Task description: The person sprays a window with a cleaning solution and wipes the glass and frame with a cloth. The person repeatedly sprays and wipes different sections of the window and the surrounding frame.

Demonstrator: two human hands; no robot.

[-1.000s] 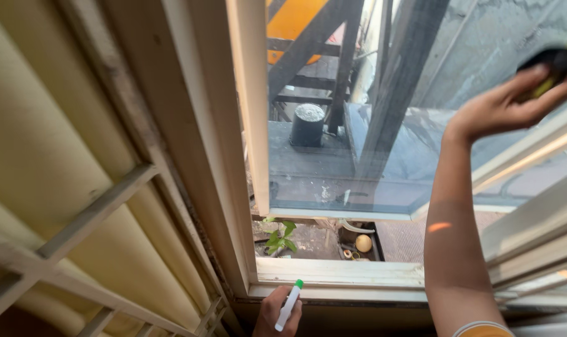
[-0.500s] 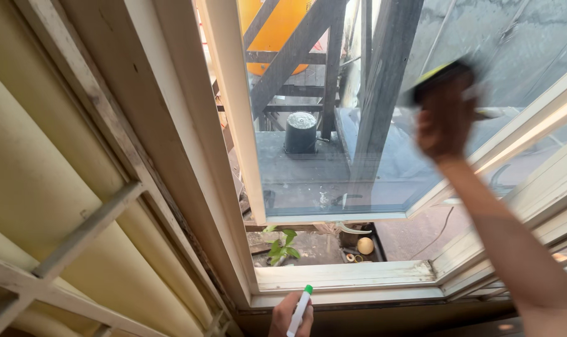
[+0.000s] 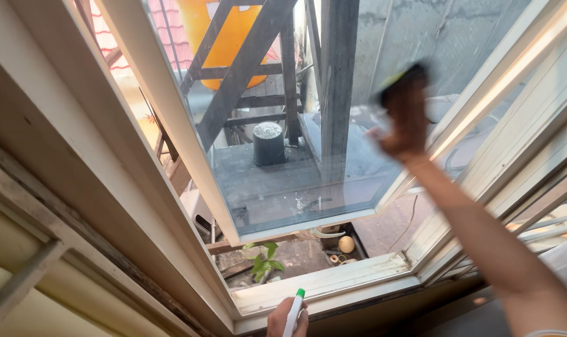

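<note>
Your right hand (image 3: 407, 122) is up at approx 2 o'clock, pressed flat against the window pane (image 3: 296, 156), fingers clamped over a dark scrub pad w/ yellow-green backing (image 3: 403, 78). Hand and pad are motion-blurred, so the exact finger layout can't be read. The pad sits at the hand's 12 o'clock, touching the glass near the pane's right frame edge.

Your left hand (image 3: 282, 318) is at 6 o'clock, bottom of view, closed round a white spray bottle neck w/ green tip (image 3: 296, 306). It sits just below the sill (image 3: 333, 284); only the knuckles and the upper part of the bottle show.

Handling, judged: the pad looks soft, light and compressible, and probably wet, so slippery. Hold it across the back w/ a spread palm, not by a corner. The pane is stiff but fragile; it hangs open outward, so push evenly, not hard. The bottle is rigid plastic; take it round the body.

Appearance: the glass is clear w/ faint smears. Through it you see a dark steel frame, an orange tank (image 3: 233, 37) at 12 o'clock and a grey cylinder (image 3: 269, 143) on a roof slab. A small green plant (image 3: 263, 262) is at 6 o'clock, below the sash.
</note>
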